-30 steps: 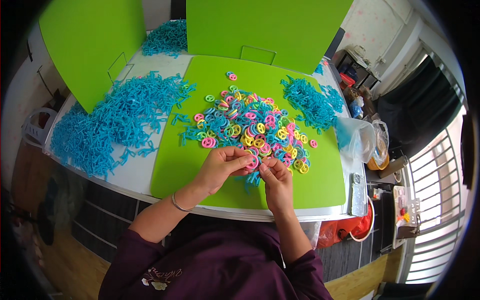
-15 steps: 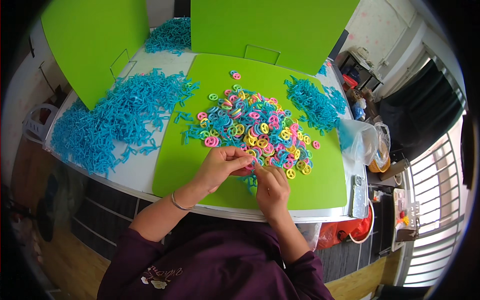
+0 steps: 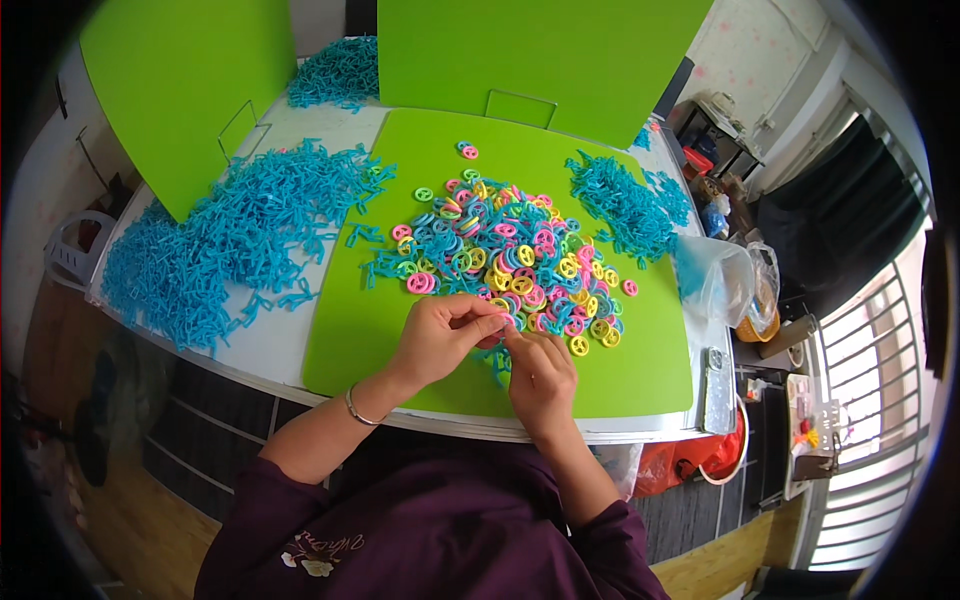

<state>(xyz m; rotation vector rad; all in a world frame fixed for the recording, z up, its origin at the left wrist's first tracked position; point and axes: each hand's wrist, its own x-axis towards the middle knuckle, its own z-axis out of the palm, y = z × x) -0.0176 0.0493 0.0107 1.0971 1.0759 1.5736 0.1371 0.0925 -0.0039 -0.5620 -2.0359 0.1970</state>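
A white table (image 3: 262, 345) stands on wooden floor (image 3: 140, 530); daylight enters a barred window (image 3: 865, 420) at right; a dark curtain (image 3: 835, 225) hangs beside it.

Clear plastic bag (image 3: 722, 280) at table's right edge.

Dark purple long sleeves (image 3: 300, 470), thin silver bracelet (image 3: 356, 408) on left wrist

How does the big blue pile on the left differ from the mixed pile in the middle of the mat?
The large heap of blue plastic strips is one colour, stick-like, and lies mostly on the white table. The pile of small pink, yellow, green and blue plastic rings is multicoloured, round, and lies on the green mat. Both are loose.
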